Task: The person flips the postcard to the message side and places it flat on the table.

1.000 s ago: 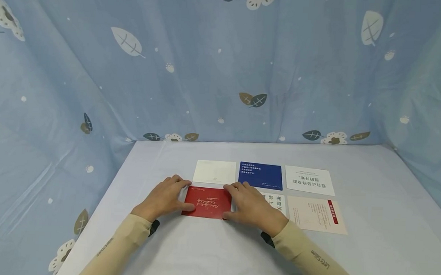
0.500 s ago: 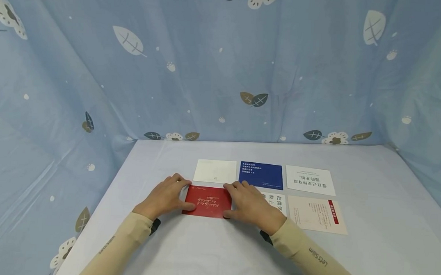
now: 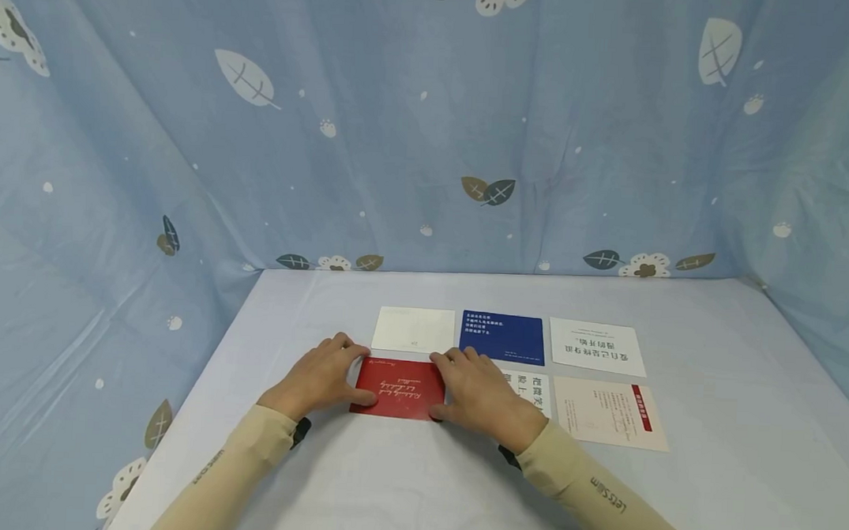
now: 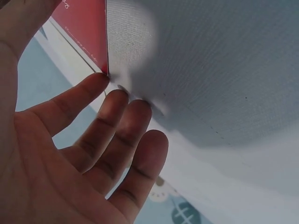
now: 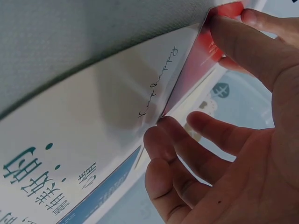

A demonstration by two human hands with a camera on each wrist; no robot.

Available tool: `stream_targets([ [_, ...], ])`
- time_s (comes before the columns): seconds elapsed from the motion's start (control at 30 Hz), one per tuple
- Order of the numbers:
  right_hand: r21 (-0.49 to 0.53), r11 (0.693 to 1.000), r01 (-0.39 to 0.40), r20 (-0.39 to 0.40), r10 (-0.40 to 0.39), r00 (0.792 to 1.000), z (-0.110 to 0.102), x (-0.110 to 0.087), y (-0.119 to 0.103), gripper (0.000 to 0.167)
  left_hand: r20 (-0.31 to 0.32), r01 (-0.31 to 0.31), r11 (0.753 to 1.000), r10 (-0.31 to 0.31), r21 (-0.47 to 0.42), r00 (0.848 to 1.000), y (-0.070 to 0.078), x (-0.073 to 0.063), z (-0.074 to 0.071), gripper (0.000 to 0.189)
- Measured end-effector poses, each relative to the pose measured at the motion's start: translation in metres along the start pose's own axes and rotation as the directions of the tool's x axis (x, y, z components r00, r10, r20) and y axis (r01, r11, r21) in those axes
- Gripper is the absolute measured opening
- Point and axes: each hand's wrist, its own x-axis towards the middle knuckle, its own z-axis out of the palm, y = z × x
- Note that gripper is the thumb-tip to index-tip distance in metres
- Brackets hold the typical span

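Observation:
A red card (image 3: 405,387) with white handwriting lies flat on the white-covered table. My left hand (image 3: 318,380) holds its left side, thumb at the near corner and forefinger at the far one. Opposite, my right hand (image 3: 486,398) holds the right side between thumb and forefinger in the same manner. In the left wrist view the forefinger meets a corner of the red card (image 4: 86,30), the other fingers spread apart. The right wrist view shows a white card (image 5: 93,102) with dark characters directly beside the red one, partly hidden by my right hand in the head view.
Behind the red card lie a blank-looking cream card (image 3: 413,329), a blue card (image 3: 503,338) and a white lettered card (image 3: 597,348) in a row. A pale pink card (image 3: 606,414) lies at the right. A blue patterned curtain (image 3: 430,139) hangs behind the table.
Both hands and the red card keep their places. Only a slight shift of the right forearm shows.

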Motion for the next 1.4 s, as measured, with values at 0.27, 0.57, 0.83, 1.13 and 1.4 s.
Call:
stream_targets([
  [0.27,0.005,1.0,-0.003,0.005,0.003,1.0,-0.002,-0.001,-0.002,0.079,0.011,0.009,1.0,-0.008,-0.022,1.0,0.0,0.0,0.0,0.069],
  [0.57,0.044,0.999,0.007,-0.002,-0.007,1.0,-0.002,0.001,0.001,0.078,0.012,0.0,0.999,0.001,-0.039,1.0,0.002,0.0,-0.001,0.069],
  [0.83,0.064,0.998,-0.002,-0.024,0.003,1.0,-0.002,0.004,0.003,0.074,-0.047,-0.047,0.998,0.045,-0.037,0.998,0.002,-0.003,0.002,0.068],
  [1.13,0.101,0.992,-0.08,-0.016,0.082,0.996,-0.005,0.006,0.006,0.069,-0.136,-0.074,0.997,0.072,-0.006,0.988,0.0,-0.007,0.005,0.071],
  [1.4,0.177,0.98,-0.092,-0.004,0.094,0.996,-0.004,0.006,0.007,0.066,-0.159,-0.072,0.997,0.07,-0.007,0.985,-0.001,-0.01,0.006,0.072],
])
